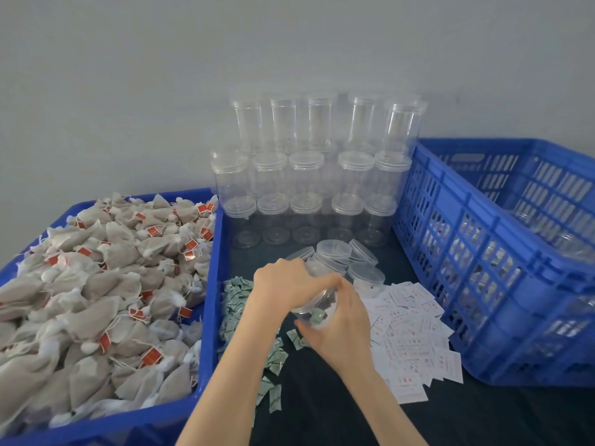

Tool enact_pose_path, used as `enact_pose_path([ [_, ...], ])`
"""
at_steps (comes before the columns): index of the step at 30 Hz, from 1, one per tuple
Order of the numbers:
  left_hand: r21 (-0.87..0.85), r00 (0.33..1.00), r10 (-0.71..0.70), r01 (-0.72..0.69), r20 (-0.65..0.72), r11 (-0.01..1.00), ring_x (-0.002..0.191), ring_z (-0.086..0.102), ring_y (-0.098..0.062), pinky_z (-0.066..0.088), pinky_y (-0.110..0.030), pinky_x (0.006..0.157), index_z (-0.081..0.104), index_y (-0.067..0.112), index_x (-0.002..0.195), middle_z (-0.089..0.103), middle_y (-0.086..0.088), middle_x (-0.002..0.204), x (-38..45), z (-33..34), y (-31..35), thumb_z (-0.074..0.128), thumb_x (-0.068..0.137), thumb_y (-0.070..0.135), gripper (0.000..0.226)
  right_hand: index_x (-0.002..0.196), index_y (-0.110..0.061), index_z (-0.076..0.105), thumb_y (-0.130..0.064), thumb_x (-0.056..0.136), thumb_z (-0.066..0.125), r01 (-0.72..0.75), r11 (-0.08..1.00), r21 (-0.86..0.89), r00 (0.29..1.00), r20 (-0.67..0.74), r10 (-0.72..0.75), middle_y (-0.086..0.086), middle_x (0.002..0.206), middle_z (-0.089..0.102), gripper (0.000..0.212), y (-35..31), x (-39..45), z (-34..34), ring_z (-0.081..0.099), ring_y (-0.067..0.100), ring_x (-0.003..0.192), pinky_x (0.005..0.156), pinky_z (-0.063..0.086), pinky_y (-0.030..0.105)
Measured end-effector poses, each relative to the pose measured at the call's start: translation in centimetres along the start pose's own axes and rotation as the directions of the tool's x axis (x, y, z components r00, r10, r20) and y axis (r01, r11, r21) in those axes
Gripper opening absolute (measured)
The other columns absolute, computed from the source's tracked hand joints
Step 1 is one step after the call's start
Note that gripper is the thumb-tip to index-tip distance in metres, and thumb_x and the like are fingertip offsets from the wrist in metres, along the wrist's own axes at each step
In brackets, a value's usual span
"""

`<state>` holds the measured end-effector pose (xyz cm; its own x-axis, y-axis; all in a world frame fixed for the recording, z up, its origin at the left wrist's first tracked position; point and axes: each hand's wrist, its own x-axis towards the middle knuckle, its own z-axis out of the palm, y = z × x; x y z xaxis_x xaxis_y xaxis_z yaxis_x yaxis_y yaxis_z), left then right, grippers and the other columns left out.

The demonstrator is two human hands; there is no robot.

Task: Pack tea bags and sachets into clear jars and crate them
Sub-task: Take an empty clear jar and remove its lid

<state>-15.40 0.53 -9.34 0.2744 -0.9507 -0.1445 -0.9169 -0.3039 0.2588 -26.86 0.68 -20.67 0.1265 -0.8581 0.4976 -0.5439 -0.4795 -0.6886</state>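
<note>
Head view of a packing bench. The left hand (283, 286) curls over the upper wall of a clear round plastic jar (314, 305) held tilted above the dark cloth-covered table (322, 410), while the right hand (338, 326) cups the jar's lower end, fingers bent around it; whether the right fingers also pinch a sachet cannot be told. At least one small green sachet shows through the jar wall, and no tea bag can be made out inside, so filling appears to be at an early stage for this jar. Loose small green sachets (236, 299) lie just left of the hands, flat white paper sachets with red print (409, 336) just right of them. The shallow blue plastic tray (212, 284) at left is heaped with beige mesh tea bags with red tags (96, 284). Empty clear lidded jars (315, 175) stand stacked against the wall, with several more jars and lids (363, 265) beside the hands. The tall blue slatted plastic crate (483, 252) at right already holds some jars, their contents unclear; judging by the stock remaining, most packing is still ahead.
</note>
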Motion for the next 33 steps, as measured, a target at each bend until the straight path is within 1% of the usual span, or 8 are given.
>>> enact_pose_path([
  [2,-0.091,0.989,0.089,-0.078,0.115,0.993,0.134,0.041,-0.034,0.039,-0.040,0.097,0.021,0.032,0.151,0.030,-0.010,0.155,0.1,0.6,-0.1,0.039,0.072,0.087,0.098,0.132,-0.007,0.054,-0.032,0.059,0.092,-0.016,1.000,0.000,1.000,0.008,0.016,0.000,0.119,0.062,0.086,0.1,0.1,-0.4,0.062,0.021,0.107,0.089,0.052,0.038],
  [5,-0.183,0.850,0.373,-0.327,0.371,0.927,0.148,0.014,-0.025,0.026,-0.045,0.115,-0.020,0.048,0.145,-0.017,0.003,0.161,0.0,-0.2,-1.2,0.063,0.075,0.068,0.110,0.143,-0.016,0.042,-0.034,0.062,0.091,-0.081,0.994,0.073,0.996,0.053,0.077,-0.008,0.134,0.053,0.096,0.9,0.1,-1.2,0.055,0.015,0.120,0.096,0.048,0.034],
  [8,-0.213,0.831,0.468,-0.420,0.299,0.882,0.135,0.031,-0.018,0.034,-0.032,0.105,0.002,0.045,0.150,0.020,-0.001,0.155,0.2,-1.0,-1.3,0.077,0.076,0.042,0.105,0.142,-0.021,0.041,-0.039,0.061,0.090,-0.090,0.994,0.059,0.995,0.039,0.087,-0.008,0.135,0.053,0.096,1.4,0.1,-1.8,0.055,0.016,0.120,0.093,0.048,0.034],
  [13,-0.055,0.987,0.089,-0.082,0.137,0.995,0.112,0.054,-0.026,0.040,-0.036,0.082,0.046,0.027,0.129,0.056,-0.003,0.132,0.1,-0.7,0.3,0.037,0.064,0.084,0.087,0.135,-0.011,0.050,-0.035,0.055,0.093,-0.069,0.998,-0.014,0.997,-0.042,0.068,0.001,0.128,0.060,0.095,1.6,-0.4,-1.1,0.059,0.024,0.116,0.092,0.050,0.037],
  [20,-0.276,0.948,0.291,-0.247,0.131,0.929,0.139,0.031,-0.031,0.032,-0.045,0.109,0.008,0.037,0.153,0.025,-0.011,0.155,2.8,-1.5,0.3,0.068,0.079,0.056,0.097,0.141,-0.025,0.042,-0.036,0.058,0.095,-0.161,0.967,0.198,0.982,-0.062,0.177,-0.016,0.134,0.050,0.098,2.6,-0.2,-2.1,0.047,0.003,0.123,0.097,0.042,0.028],
  [26,-0.182,0.962,0.244,-0.263,-0.119,0.948,0.131,0.040,-0.034,0.039,-0.047,0.104,0.027,0.015,0.148,0.043,-0.008,0.145,8.9,0.9,5.0,0.071,0.079,0.048,0.088,0.142,-0.033,0.039,-0.036,0.059,0.094,-0.301,0.873,0.383,0.946,0.002,0.325,-0.015,0.138,0.051,0.100,3.9,-0.4,-3.3,0.045,0.006,0.129,0.108,0.039,0.031],
  [29,-0.024,0.958,0.266,-0.269,-0.105,0.963,0.130,0.039,-0.035,0.036,-0.047,0.104,0.029,0.014,0.146,0.041,-0.010,0.144,11.4,3.0,7.0,0.068,0.081,0.052,0.085,0.142,-0.032,0.040,-0.029,0.060,0.095,-0.326,0.861,0.391,0.936,0.005,0.351,-0.017,0.137,0.051,0.098,5.0,-0.5,-4.2,0.045,0.006,0.131,0.112,0.039,0.038],
  [33,0.008,0.991,0.132,-0.132,-0.027,0.991,0.133,0.036,-0.035,0.031,-0.048,0.108,0.029,0.010,0.146,0.038,-0.014,0.145,14.6,5.2,7.3,0.058,0.086,0.055,0.081,0.138,-0.041,0.039,-0.028,0.059,0.095,-0.337,0.866,0.370,0.934,0.012,0.358,-0.034,0.132,0.048,0.098,5.8,-0.7,-5.2,0.043,0.000,0.129,0.110,0.035,0.030],
])
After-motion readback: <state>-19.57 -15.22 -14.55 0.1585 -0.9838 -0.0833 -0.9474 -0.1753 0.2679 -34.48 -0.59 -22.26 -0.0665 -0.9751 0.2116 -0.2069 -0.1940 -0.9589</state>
